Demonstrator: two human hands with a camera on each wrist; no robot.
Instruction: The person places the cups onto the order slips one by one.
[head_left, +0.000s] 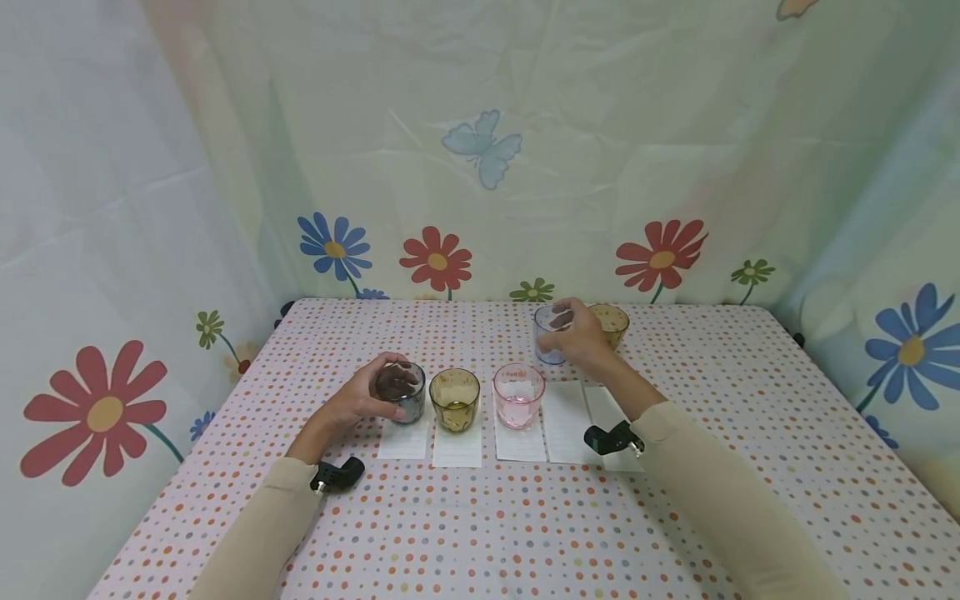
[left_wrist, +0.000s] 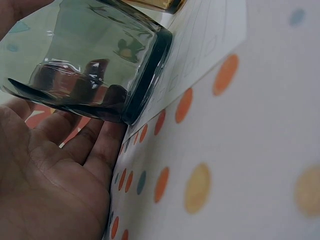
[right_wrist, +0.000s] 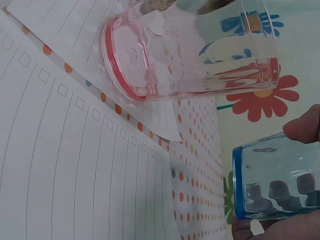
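Note:
My left hand (head_left: 354, 397) grips a dark grey-green drinking glass (head_left: 411, 405) that stands on a sheet of paper at the left. In the left wrist view its fingers pass behind the tinted glass (left_wrist: 90, 55), and the glass base is close over the paper's edge. At the back of the table my right hand (head_left: 587, 343) holds a pale blue glass (head_left: 546, 343). The right wrist view has this blue glass (right_wrist: 277, 170) between thumb and fingers, with fingers seen through its wall.
An amber glass (head_left: 455, 407) and a pink glass (head_left: 519, 408) stand upright on lined paper sheets (head_left: 567, 433) in the middle. Another amber glass (head_left: 613, 322) is just right of my right hand. A dotted cloth (head_left: 480, 533) covers the table; a flowered curtain (head_left: 570, 208) hangs behind.

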